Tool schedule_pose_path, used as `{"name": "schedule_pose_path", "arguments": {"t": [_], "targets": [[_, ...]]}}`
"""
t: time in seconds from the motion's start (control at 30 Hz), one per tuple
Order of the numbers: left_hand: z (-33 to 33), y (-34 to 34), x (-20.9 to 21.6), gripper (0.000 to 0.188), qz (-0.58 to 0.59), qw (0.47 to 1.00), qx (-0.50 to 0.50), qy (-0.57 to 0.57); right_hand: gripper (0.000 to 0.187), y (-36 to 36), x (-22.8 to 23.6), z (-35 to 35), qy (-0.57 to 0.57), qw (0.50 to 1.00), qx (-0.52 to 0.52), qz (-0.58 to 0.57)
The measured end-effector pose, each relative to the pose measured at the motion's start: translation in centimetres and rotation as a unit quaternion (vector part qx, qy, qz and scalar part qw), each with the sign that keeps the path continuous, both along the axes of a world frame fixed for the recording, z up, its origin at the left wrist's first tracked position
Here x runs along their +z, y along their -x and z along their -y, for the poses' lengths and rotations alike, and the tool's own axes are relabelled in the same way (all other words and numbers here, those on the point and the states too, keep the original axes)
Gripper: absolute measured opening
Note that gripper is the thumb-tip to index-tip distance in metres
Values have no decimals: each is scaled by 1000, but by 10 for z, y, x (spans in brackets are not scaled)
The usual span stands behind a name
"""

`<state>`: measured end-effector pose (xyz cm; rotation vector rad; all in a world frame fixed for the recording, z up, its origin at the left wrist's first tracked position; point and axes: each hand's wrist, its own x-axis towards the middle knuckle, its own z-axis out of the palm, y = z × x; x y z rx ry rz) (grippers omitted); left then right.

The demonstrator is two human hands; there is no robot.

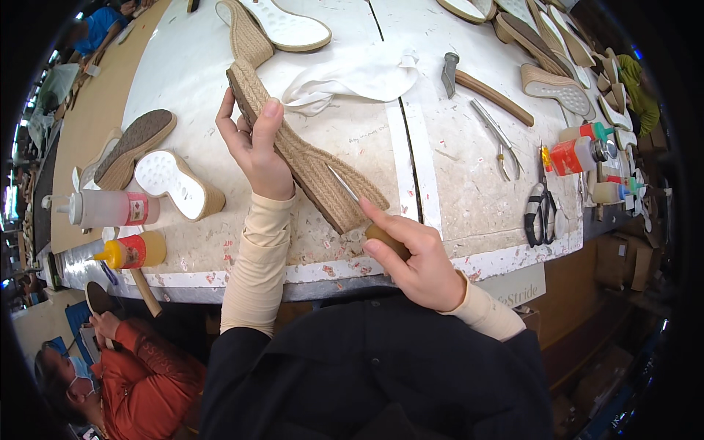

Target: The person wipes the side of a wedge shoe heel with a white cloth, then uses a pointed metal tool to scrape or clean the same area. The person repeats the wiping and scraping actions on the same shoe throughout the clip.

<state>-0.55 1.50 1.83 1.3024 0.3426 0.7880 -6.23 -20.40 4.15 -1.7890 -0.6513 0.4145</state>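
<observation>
A wedge shoe sole wrapped in braided tan jute, with a dark brown underside, is held tilted above the table. My left hand grips it around the upper part, thumb on the braid. Closed around the brown handle of a slim tool, my right hand is at the sole's lower end. A narrow pale strip, perhaps the tool's blade, shows against the braid beyond my index finger; its exact kind is unclear. A crumpled white cloth lies beyond the sole.
To the right lie a hammer, metal pincers, black-handled scissors and a red-labelled bottle. Squeeze bottles and loose wedge soles stand left. More soles are piled far right. A co-worker sits lower left.
</observation>
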Motion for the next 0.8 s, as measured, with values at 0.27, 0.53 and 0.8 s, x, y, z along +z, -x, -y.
{"name": "schedule_pose_path", "arguments": {"t": [0.27,0.53,0.8], "targets": [[-1,0,2,59,9,1000,-15,-12,47,-19,15,12,43,997,53,24],[2,4,4,65,31,999,-24,-17,49,-7,21,6,205,959,39,194],[-2,0,4,67,36,999,-26,14,45,-14,18,19,168,967,34,191]]}}
